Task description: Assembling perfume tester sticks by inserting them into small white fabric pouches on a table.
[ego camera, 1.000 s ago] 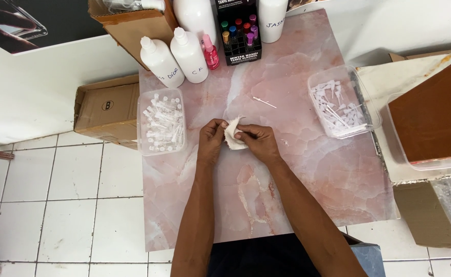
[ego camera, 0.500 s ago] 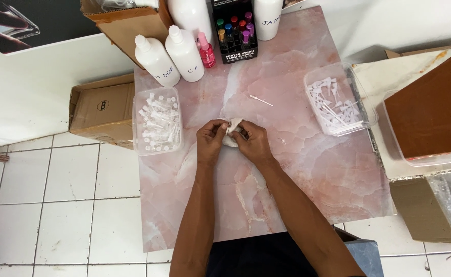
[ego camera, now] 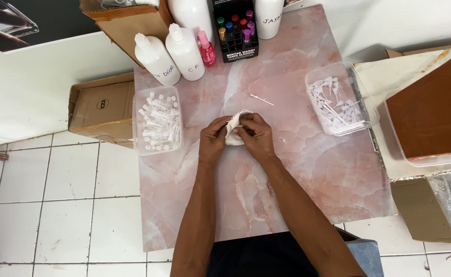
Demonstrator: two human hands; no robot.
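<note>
left hand (ego camera: 213,142): grip closed on the white cloth (ego camera: 234,129), fingers curled over its left edge
right hand (ego camera: 256,137): grip closed on the same cloth from the right
cloth: bunched at table (ego camera: 307,179) centre, mostly covered by fingers; anything inside it can't be seen
left tray (ego camera: 157,126): clear, holds small vials
right tray (ego camera: 340,98): clear, white plastic pieces, too small to tell apart
thin white stick (ego camera: 262,99): loose on the table, beyond the hands
bottles (ego camera: 170,54): far edge, tallest cut off by the frame

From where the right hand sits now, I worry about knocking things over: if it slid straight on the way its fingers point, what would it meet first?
The right hand points up-left; past the white cloth it holds, likely the white bottles.
</note>
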